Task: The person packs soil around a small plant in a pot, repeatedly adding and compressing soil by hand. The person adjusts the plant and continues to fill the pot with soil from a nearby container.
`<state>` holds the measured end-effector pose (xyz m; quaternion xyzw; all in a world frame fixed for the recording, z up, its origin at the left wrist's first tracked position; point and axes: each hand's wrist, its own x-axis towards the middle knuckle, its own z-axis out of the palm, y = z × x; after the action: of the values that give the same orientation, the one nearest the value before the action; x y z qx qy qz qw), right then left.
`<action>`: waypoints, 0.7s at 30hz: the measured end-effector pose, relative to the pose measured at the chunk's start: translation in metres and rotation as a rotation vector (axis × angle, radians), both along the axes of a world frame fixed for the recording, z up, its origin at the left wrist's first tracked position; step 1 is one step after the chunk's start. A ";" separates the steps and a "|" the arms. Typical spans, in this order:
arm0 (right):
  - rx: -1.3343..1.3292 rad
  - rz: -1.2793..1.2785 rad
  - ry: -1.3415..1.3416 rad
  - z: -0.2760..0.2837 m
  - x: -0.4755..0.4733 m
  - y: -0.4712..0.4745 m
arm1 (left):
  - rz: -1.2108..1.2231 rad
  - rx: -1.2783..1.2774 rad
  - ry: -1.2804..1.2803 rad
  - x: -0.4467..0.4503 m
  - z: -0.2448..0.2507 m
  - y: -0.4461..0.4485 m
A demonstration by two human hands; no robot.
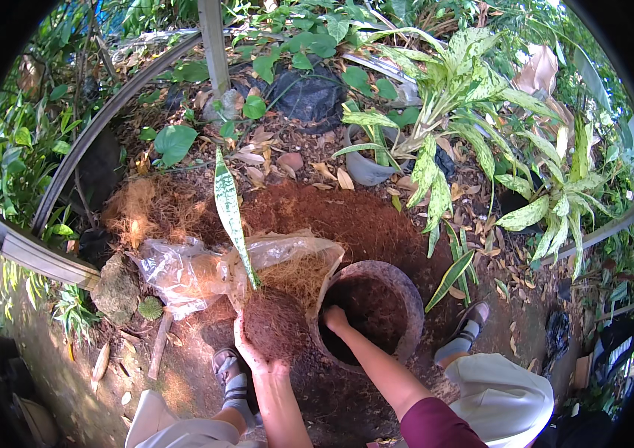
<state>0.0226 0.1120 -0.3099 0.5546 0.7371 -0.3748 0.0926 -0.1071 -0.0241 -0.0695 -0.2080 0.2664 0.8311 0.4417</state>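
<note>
My left hand [255, 354] cups a round ball of brown coconut fibre [275, 325] from below and its left side. From the top of this ball rises a single snake plant leaf [229, 204], mottled green and leaning left. My right hand [335, 318] reaches into a round, weathered plant pot [409, 291]; its fingers are hidden inside, so I cannot see what they touch. Dark soil [378, 313] shows within the pot. Just beyond the ball, an opened clear plastic bag [182, 274] holds loose tan coconut fibre [294, 274].
Red-brown coir [328, 218] is spread behind the pot. A yellow-edged snake plant [451, 274] stands at its right. A rock [116, 288], a round cactus [150, 308] and a stick [160, 344] lie left. A grey pot [370, 162] sits farther back beside variegated plants [457, 95].
</note>
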 end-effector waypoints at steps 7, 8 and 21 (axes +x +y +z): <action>-0.346 -0.219 0.163 0.040 -0.011 -0.013 | -0.038 0.059 -0.026 0.000 -0.008 0.001; -0.418 -0.264 0.232 0.051 -0.009 -0.012 | -0.044 0.068 -0.010 0.001 -0.007 0.002; -0.801 -1.011 1.018 0.150 0.077 -0.045 | -0.182 0.200 -0.002 0.023 0.019 0.015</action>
<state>0.0999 0.0671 -0.1599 0.5067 0.1603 -0.8118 -0.2420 -0.0843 -0.0086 -0.0503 -0.1390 0.1995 0.8098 0.5339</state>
